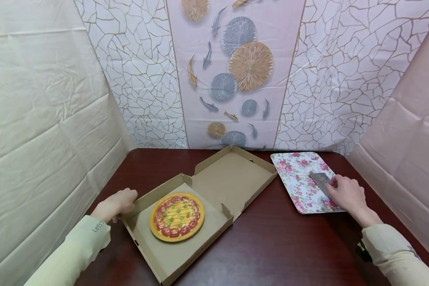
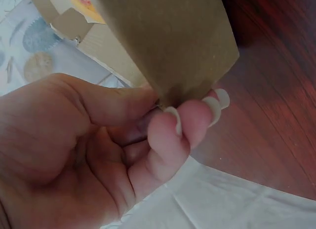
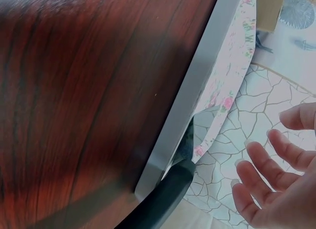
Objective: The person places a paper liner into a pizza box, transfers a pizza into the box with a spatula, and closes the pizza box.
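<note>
A cardboard pizza box (image 1: 232, 178) lies with its lid folded back, and a round toy-like pizza (image 1: 177, 216) with red, yellow and green toppings sits inside. My left hand (image 1: 118, 203) pinches the box's left back corner, thumb on one side of the cardboard wall (image 2: 173, 46) and curled fingers on the other. On the right, a spatula with a metal blade (image 1: 321, 182) and black handle (image 3: 160, 199) rests on a floral tray (image 1: 289, 178). My right hand (image 1: 347, 194) hovers beside that handle; in the right wrist view its fingers are loosely bent and hold nothing.
The dark reddish table (image 1: 271, 242) carries the box at left and the tray at back right. Pale cloth walls (image 1: 39, 119) enclose the left and right sides. Behind the table hangs a patterned cloth (image 1: 232, 79) with fish and round motifs.
</note>
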Tool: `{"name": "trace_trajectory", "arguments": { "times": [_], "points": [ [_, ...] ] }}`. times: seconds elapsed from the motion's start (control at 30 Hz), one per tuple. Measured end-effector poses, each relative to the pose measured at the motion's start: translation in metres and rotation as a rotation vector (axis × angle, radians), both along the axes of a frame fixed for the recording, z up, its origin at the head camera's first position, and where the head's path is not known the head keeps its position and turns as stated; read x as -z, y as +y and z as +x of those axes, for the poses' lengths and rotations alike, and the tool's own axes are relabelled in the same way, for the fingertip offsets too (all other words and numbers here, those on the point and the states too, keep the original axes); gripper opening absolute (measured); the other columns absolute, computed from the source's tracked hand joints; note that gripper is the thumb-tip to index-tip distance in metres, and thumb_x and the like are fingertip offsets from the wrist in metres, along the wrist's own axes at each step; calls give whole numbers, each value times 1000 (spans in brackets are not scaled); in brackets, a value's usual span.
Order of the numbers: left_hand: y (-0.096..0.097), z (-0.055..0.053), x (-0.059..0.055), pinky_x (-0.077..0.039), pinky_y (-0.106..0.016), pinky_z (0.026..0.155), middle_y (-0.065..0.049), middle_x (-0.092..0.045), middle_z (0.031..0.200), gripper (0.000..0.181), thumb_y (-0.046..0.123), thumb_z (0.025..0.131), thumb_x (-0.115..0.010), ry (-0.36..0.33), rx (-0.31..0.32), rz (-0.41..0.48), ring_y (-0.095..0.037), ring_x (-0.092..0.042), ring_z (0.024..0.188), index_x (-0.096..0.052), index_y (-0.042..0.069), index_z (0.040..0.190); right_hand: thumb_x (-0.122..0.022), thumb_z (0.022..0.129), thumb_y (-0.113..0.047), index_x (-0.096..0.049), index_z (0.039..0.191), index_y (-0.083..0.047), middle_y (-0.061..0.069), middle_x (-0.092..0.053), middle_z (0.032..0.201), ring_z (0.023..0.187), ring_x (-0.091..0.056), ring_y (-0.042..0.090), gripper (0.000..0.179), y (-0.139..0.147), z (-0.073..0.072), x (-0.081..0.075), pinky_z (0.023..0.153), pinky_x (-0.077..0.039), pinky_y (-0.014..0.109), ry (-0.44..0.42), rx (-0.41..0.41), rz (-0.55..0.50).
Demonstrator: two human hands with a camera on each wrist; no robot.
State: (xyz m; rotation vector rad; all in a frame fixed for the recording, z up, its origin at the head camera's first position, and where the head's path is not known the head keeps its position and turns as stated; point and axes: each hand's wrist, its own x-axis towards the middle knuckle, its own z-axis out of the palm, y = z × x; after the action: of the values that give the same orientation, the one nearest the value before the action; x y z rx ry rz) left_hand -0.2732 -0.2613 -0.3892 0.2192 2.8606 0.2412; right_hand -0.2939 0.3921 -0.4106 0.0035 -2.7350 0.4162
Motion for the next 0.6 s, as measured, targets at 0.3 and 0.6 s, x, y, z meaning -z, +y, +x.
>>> {"name": "trace_trajectory", "arguments": {
  "times": [0.3,0.6],
  "points": [
    [12,5,2,-45,-34,31,-21,-62,79,16,-6,83,-44,-10,21,-6,-22,-54,31,-54,4,75,-57,89,-22,-63,87,2,21,-65,79,68,-56,32,24,-5,-3,-2,54,-36,42,-23,-20,-12],
    [13,10,-1,-45,-32,33,-18,-60,75,12,-2,86,-49,-32,6,-35,-22,-56,33,-55,4,78,-57,88,-21,-64,88,2,16,-65,75,64,-56,26,24,-13,-5,-3,51,-37,37,-37,-52,-8]
  ]
}}
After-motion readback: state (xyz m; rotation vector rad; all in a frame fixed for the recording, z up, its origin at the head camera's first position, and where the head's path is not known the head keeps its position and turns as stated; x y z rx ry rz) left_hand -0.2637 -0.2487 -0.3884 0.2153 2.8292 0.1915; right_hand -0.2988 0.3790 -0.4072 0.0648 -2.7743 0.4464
